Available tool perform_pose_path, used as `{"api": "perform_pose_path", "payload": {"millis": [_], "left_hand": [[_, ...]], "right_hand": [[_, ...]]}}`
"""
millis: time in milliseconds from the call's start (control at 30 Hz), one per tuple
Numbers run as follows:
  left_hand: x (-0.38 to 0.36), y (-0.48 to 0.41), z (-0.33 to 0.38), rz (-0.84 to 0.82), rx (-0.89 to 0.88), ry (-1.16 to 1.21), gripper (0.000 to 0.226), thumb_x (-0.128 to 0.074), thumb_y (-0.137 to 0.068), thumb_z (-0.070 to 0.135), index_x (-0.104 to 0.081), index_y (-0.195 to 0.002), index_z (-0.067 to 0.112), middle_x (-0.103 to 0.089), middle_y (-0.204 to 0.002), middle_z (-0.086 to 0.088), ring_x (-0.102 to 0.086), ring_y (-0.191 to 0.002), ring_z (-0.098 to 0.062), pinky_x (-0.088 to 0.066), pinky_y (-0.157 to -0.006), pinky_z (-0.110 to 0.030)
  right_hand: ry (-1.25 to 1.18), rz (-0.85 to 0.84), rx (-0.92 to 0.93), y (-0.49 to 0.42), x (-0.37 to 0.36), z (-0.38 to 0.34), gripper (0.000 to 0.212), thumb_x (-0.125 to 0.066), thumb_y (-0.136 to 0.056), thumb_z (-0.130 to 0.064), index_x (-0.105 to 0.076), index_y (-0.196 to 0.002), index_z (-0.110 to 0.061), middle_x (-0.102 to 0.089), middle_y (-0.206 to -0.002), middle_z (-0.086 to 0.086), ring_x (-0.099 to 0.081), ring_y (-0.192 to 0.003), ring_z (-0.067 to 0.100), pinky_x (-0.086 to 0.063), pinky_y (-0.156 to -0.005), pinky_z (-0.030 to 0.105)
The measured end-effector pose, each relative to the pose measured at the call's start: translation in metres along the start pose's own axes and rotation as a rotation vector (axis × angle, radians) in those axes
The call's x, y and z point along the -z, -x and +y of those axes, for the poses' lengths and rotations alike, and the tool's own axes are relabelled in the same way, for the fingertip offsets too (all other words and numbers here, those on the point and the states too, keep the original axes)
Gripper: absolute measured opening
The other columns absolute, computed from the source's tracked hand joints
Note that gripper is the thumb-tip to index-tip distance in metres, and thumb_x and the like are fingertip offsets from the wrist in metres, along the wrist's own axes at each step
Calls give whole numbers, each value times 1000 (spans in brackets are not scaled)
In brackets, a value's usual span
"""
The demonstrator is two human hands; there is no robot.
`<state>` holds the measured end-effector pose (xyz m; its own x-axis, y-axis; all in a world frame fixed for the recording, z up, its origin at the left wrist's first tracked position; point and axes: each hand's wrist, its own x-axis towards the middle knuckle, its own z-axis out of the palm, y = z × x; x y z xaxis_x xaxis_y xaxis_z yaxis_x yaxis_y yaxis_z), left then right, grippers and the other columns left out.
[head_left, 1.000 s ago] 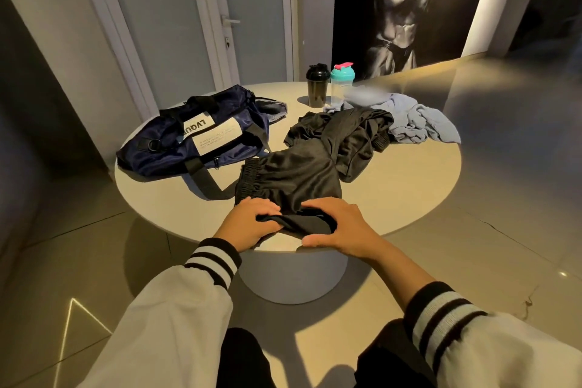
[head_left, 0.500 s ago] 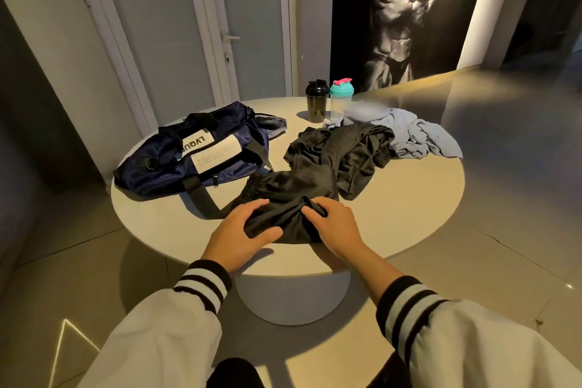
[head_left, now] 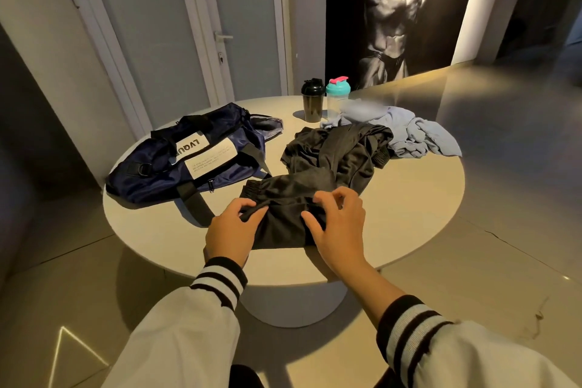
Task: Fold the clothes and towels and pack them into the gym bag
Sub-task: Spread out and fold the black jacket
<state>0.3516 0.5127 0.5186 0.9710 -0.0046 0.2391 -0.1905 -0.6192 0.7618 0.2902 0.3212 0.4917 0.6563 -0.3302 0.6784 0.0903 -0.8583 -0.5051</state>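
In the head view, a black garment (head_left: pixel 289 195) is seen lying on the near part of the round table (head_left: pixel 409 198), partly folded, its elastic waistband turned toward the gym bag (head_left: pixel 189 161), which lies just beside it on the left. A ridge of the cloth is pinched between thumb and fingers of the left hand (head_left: pixel 234 230). The right hand (head_left: pixel 338 224) is set on the same ridge, fingers curled over the fold and thumb stretched lower on the fabric, so that the cloth is held from both sides. The garment is judged to be light, limp and rather slick, with a sheen, so folds are likely to slide apart unless pressed flat. It is best taken at the waistband or along a folded edge, with both hands. More black cloth (head_left: pixel 343 151) is heaped behind, and it cannot be told whether this belongs to the same garment or to another. A pale blue cloth (head_left: pixel 415 135) is bunched at the far edge, touching the black heap, and whether it is a towel or a shirt cannot be made out. Two shaker bottles (head_left: pixel 312 101) stand behind. The bag's opening is not clearly shown, and its printed label cannot be read in full.
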Motion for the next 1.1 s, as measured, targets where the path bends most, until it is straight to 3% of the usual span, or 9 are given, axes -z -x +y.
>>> {"api": "perform_pose_path", "payload": {"millis": [100, 300, 433, 500, 567, 700, 867, 1033, 1100], "left_hand": [[-3, -2, 2, 30, -9, -25, 16, -65, -91, 49, -60, -98, 35, -67, -98, 11, -61, -89, -18, -51, -75, -32], [5, -12, -5, 109, 6, 175, 14, -67, -93, 21, -61, -104, 28, -62, -118, -1, -59, -105, -23, -50, -84, -36], [6, -10, -10, 168, -333, -109, 23, -58, -98, 10, -67, -108, 28, -47, -142, 1, -43, -130, -22, -45, -103, -40], [1, -7, -17, 42, -566, -236, 19, -57, -98, 17, -70, -106, 30, -54, -137, 5, -40, -135, -20, -34, -115, -45], [-2, -4, -23, -180, -535, -302, 18, -57, -97, 37, -66, -113, 36, -56, -136, 11, -34, -142, -19, -19, -122, -46], [0, -7, -29, -417, -415, -420, 51, -61, -86, 61, -52, -133, 43, -42, -149, 16, -18, -149, -14, -6, -123, -47], [-1, -6, -23, -262, -440, -362, 27, -56, -94, 50, -64, -115, 36, -64, -118, 15, -54, -118, -13, -33, -108, -36], [12, -2, -14, -254, -360, -450, 32, -42, -103, 46, -67, -109, 27, -67, -104, 7, -59, -100, -17, -40, -101, -36], [22, -2, -10, -314, -319, -276, 29, -47, -102, 45, -68, -106, 25, -66, -102, 7, -60, -97, -15, -47, -92, -33]], "right_hand": [[109, -90, 172, 2, -7, 5, 15, -64, -95, -40, -71, -102, -28, -55, -110, -3, -50, -107, 23, -35, -85, 34], [75, -373, -98, 1, -11, 7, 31, -45, -103, -46, -74, -109, -37, -54, -110, -13, -40, -114, 12, -23, -90, 31], [66, -426, -110, 0, -11, 8, 35, -40, -103, -50, -69, -120, -38, -57, -123, -14, -41, -121, 12, -29, -98, 35], [59, -425, -126, -1, -12, 9, 36, -41, -102, -51, -68, -121, -38, -58, -124, -14, -42, -121, 13, -32, -100, 36], [53, -423, -130, -1, -12, 10, 36, -44, -101, -53, -68, -123, -37, -58, -126, -13, -43, -122, 13, -33, -100, 36], [-130, -381, -107, -2, -5, 11, 36, -61, -93, -51, -70, -122, -34, -55, -132, -12, -44, -123, 10, -34, -101, 29], [-155, -507, -48, 0, 8, 11, 41, -74, -82, -44, -68, -122, -36, -49, -137, -12, -41, -126, 10, -33, -108, 29], [-210, -446, -38, 4, 12, 12, 35, -68, -85, -23, -67, -118, -35, -60, -122, -11, -54, -108, 10, -46, -96, 30], [-342, -390, -98, 3, 15, 9, 28, -67, -90, -23, -66, -116, -34, -66, -110, -11, -59, -97, 7, -50, -87, 26]]}}
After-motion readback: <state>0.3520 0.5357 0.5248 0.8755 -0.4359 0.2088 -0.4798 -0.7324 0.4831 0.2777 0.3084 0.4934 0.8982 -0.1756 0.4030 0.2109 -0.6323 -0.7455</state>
